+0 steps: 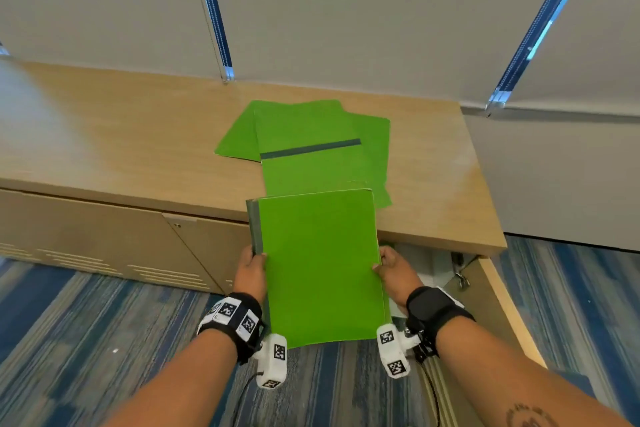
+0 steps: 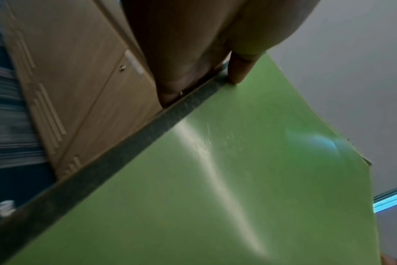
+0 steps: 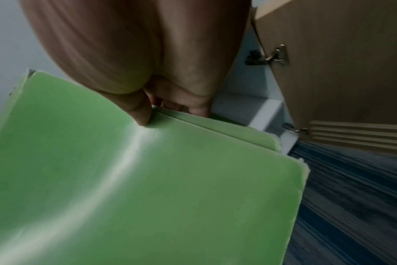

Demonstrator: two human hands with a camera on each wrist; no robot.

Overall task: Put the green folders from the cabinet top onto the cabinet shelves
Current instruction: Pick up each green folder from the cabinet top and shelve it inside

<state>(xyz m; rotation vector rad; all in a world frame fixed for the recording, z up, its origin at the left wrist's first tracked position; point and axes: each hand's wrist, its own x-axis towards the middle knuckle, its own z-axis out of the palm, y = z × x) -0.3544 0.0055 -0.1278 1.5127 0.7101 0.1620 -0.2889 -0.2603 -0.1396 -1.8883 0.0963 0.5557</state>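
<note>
Folders are the matter in hand, and one green folder [image 1: 320,267] is held in the air in front of the cabinet, its far end over the front edge of the cabinet top [image 1: 138,135] and its dark spine at 9 o'clock. It is pinched at both long edges: the left hand [image 1: 250,270] is curled round the spine side, with the thumb pressed on the cover in the left wrist view, and the right hand [image 1: 394,274] is clamped on the open edge, thumb on top and fingers underneath. In the right wrist view a second green layer is seen under the top cover, so whether one thick folder or two are carried cannot be told. At 12 o'clock from the held folder, a loose pile of folders [image 1: 311,142] is left lying on the cabinet top, at least three by their overlapping corners. The task is therefore judged partly done at best. A cabinet door [image 1: 498,302] stands open at 3 o'clock, but the shelves behind it are hidden by the folder and the hands, so what has already been stored cannot be made out. Both wrist views are blurred.
</note>
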